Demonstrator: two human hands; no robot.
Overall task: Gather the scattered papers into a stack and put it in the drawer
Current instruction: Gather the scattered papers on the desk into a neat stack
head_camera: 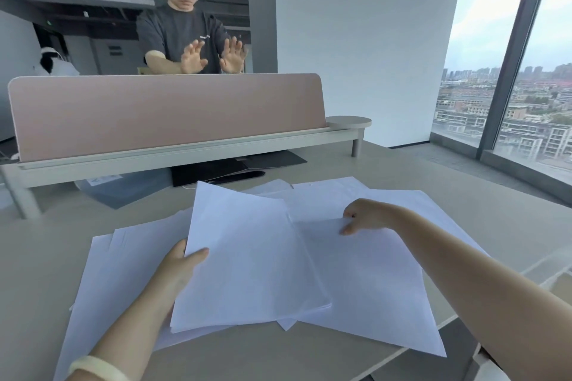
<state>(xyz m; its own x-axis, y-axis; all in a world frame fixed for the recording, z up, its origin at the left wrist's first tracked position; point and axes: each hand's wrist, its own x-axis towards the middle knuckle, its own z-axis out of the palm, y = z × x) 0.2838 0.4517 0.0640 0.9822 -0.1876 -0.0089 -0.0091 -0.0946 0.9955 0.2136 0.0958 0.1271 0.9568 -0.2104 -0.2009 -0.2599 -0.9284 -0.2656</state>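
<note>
Nearest the wearer, on the desk [40, 257], the left hand [182, 269] grips one part-gathered stack [247, 257] by its left edge, thumb on top. The right hand [363, 215] pinches the far corner of one loose sheet [365, 272] just to the right. That sheet is best slid flat over the stack and the edges squared before reaching for more — lifting it high risks a fold. Other papers [117, 272] lie fanned and overlapping on both sides; at least five, though an exact count is not possible. Beyond stand one pink divider [167, 114] and one person [182, 31] in a headset, two palms raised.
</note>
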